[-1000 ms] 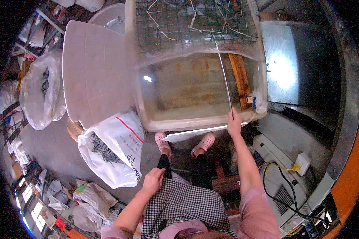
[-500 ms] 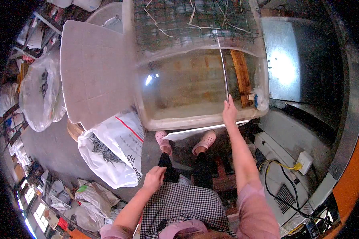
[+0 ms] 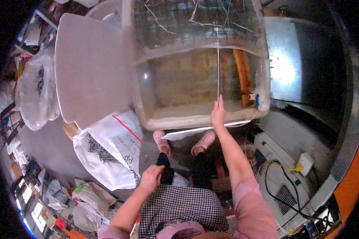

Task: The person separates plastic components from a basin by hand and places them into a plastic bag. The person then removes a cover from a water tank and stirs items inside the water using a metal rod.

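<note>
My right hand (image 3: 218, 114) is closed around the near end of a long thin metal rod (image 3: 218, 67). The rod reaches away over a water-filled tub (image 3: 179, 124), its far end near the green mesh (image 3: 175, 24) at the back. Pale thin strands (image 3: 194, 14) lie across that mesh. Over by my lap, beside the checked apron (image 3: 179, 207), my left hand (image 3: 151, 177) is curled closed, and I see nothing in it. Inside the tub, along the right side, runs a wooden board (image 3: 242, 73). A small valve with a blue part (image 3: 256, 98) sits at the tub's right corner.
A large pale panel (image 3: 93, 67) leans left of the tub. White printed sacks (image 3: 115, 147) and a clear plastic bag (image 3: 38, 91) stand on the floor at left. To the right are a metal surface (image 3: 285, 59), a machine housing (image 3: 283, 191) and loose cables (image 3: 275, 195).
My right hand has shifted slightly left with the rod, which now stands straighter in view. The left hand stays closed by my lap. The whole view has moved a little.
</note>
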`<state>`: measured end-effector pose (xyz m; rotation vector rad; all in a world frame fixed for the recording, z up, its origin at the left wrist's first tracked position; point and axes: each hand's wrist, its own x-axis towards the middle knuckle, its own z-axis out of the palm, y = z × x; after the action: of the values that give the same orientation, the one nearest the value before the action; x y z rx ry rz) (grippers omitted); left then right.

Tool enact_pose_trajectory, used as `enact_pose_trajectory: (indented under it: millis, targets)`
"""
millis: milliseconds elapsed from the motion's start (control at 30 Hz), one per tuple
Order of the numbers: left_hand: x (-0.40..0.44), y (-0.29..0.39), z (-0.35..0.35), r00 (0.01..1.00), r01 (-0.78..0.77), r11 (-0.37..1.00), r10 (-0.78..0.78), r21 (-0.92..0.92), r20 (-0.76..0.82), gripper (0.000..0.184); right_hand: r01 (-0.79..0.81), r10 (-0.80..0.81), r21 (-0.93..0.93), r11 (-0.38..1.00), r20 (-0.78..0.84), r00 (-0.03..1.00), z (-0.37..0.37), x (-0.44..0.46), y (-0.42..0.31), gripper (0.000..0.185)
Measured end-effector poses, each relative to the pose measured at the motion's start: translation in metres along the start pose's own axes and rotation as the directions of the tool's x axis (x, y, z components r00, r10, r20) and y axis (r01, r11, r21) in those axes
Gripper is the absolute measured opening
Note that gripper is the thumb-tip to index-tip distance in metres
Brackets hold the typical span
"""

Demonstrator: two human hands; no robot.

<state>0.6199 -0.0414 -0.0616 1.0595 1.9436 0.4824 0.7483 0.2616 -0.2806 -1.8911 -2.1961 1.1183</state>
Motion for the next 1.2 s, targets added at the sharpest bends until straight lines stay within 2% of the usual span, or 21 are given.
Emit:
enact_pose_trajectory:
  millis: [67,200,267,300,367,400,533,700,800,933,1133,1200]
  targets:
    - [0.007,-0.010,0.003,1.000,-0.028,1.000,0.028,0.003,-0.007,0.021,0.013,0.007,0.205,0.979,-0.096,0.995,0.016,0.005,-0.004,0.043]
    - [0.025,-0.020,0.003,0.999,-0.038,0.997,0.037,0.063,0.015,0.021,0.097,-0.066,0.170,0.981,-0.177,0.982,0.031,0.033,-0.028,0.045]
    - [0.029,-0.028,0.007,0.998,-0.060,0.997,0.060,0.056,0.002,0.021,-0.061,0.068,0.076,0.995,-0.092,0.993,0.028,0.047,-0.044,0.044]
    - [0.031,-0.031,0.008,0.997,-0.080,0.996,0.081,0.050,-0.017,0.021,-0.066,0.072,0.077,0.995,-0.092,0.993,0.032,0.058,-0.044,0.044]
    - [0.032,-0.035,0.006,0.996,-0.088,0.995,0.089,0.057,-0.012,0.021,0.143,-0.098,0.138,0.980,-0.293,0.951,0.036,0.074,-0.041,0.043]
    - [0.031,-0.036,0.004,0.995,-0.096,0.994,0.097,0.059,-0.016,0.021,0.012,0.002,0.071,0.997,-0.197,0.980,0.019,0.075,-0.055,0.043]
    - [0.020,-0.040,0.004,0.997,-0.074,0.996,0.074,0.057,-0.001,0.020,-0.009,0.005,-0.040,0.999,-0.097,0.995,-0.023,0.071,-0.062,0.042]
    - [0.009,-0.029,-0.003,0.999,-0.009,1.000,0.009,0.006,0.034,0.020,0.008,-0.007,-0.068,0.998,0.007,1.000,-0.071,0.056,-0.052,0.042]
    - [0.005,-0.026,0.001,0.998,-0.053,0.999,0.053,-0.004,-0.044,0.019,0.067,-0.049,-0.181,0.981,0.104,0.993,-0.090,0.049,-0.045,0.039]
    - [-0.001,-0.018,0.003,0.998,-0.023,1.000,0.022,-0.016,-0.058,0.019,0.024,0.002,-0.150,0.988,0.171,0.985,-0.102,0.029,-0.041,0.039]
    - [-0.009,-0.013,0.011,0.997,0.016,1.000,-0.018,-0.024,-0.074,0.017,0.181,-0.172,-0.039,0.983,0.182,0.968,-0.087,0.002,-0.019,0.039]
    - [-0.010,-0.008,0.011,0.994,0.040,0.997,-0.046,-0.067,-0.097,0.015,0.150,-0.134,-0.056,0.987,0.235,0.963,-0.081,-0.001,-0.013,0.039]
